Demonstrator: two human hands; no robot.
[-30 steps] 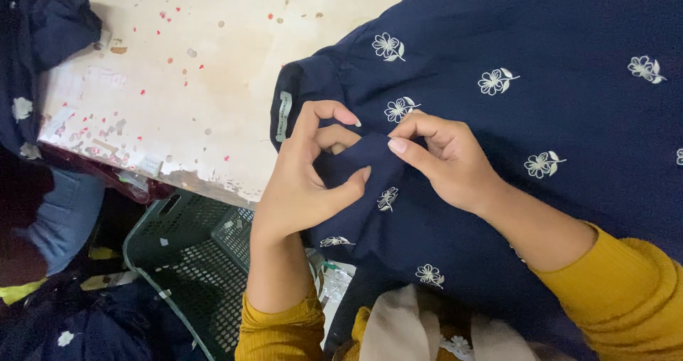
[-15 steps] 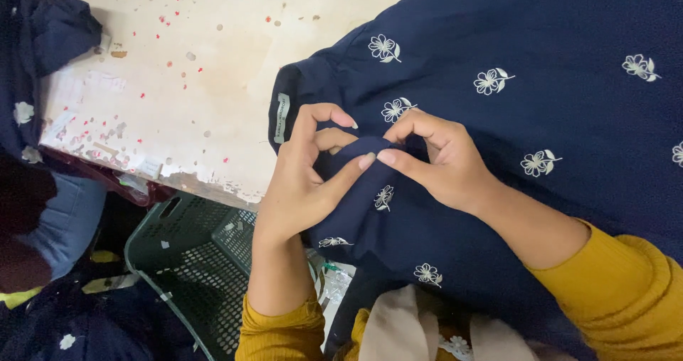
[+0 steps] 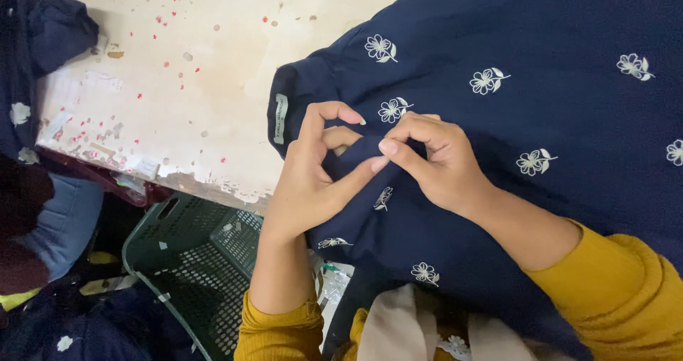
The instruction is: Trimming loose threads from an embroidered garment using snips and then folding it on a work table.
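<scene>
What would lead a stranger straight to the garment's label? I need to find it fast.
Start at the navy flowered garment on the speckled table. Follow its left edge, beside the left hand. The label is a small pale upright strip, plain unlike the white embroidered flowers.

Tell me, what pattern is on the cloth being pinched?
Navy garment with small white embroidered flowers, seen in the head view.

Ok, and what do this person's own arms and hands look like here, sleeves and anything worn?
Both hands are bare: no gloves, rings or watch show. The left hand has a bare forearm, with a mustard-yellow knit sleeve pushed up toward the elbow. The right hand has the same ribbed yellow sleeve, starting partway up the forearm. The nails are short and unpainted.
</scene>
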